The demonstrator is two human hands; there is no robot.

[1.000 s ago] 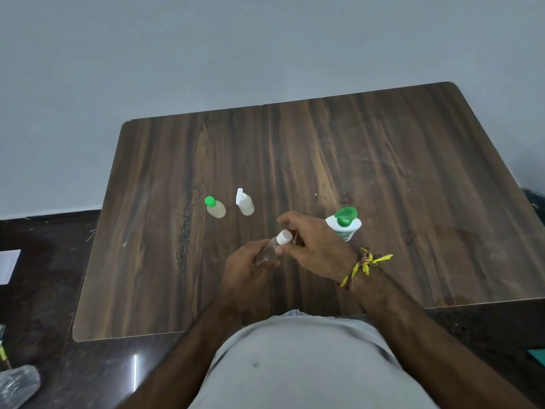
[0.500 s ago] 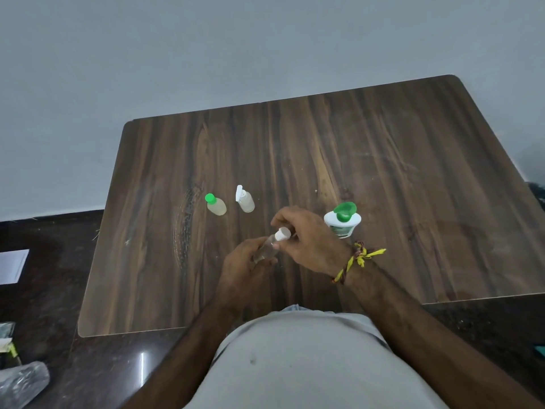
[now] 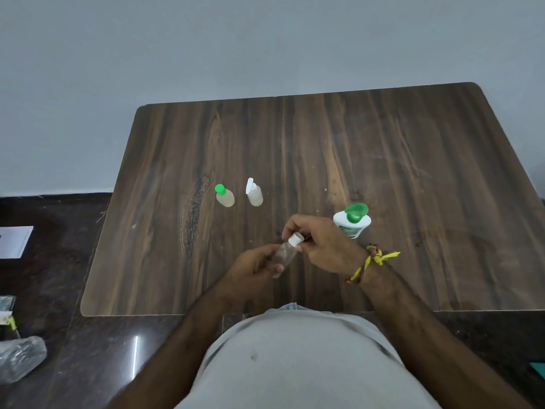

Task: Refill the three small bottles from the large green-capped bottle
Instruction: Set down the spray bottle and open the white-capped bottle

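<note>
My left hand (image 3: 256,268) grips a small clear bottle (image 3: 284,252), tilted, above the near part of the wooden table (image 3: 383,160). My right hand (image 3: 321,245) pinches that bottle's white cap (image 3: 295,240). The large white bottle with a green flip cap (image 3: 352,219) stands just right of my right hand, its lid open. Two more small bottles stand further back on the left: one with a green cap (image 3: 224,196), and one with a white flip cap (image 3: 254,193) whose lid is up.
A dark glossy floor surrounds the table. A white paper (image 3: 14,242) lies at the left edge, and a clear plastic bag (image 3: 20,357) lies at the lower left. A grey wall rises behind the table.
Both hands stay on the small clear bottle, with my right fingers shifting slightly on its white cap. The other bottles have not moved.
</note>
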